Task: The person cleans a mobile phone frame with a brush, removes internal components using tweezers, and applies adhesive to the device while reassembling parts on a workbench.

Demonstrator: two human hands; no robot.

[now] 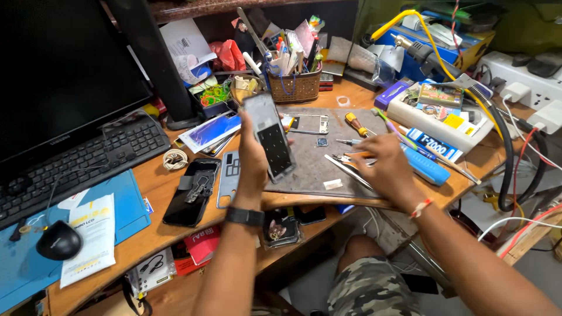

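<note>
Left hand (253,157) of mine grips an opened phone (270,137), tilted upright above the grey work mat (310,169). Right hand (383,164) rests on the mat's right side over the tweezers (350,169), fingers bent around an orange-handled tool (358,155); a bare phone frame (309,123) lies further back.

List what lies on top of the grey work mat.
On the grey work mat: a bare phone frame, a yellow-handled screwdriver, tweezers and a small white scrap. The right hand and the held phone cover parts of it.
</note>
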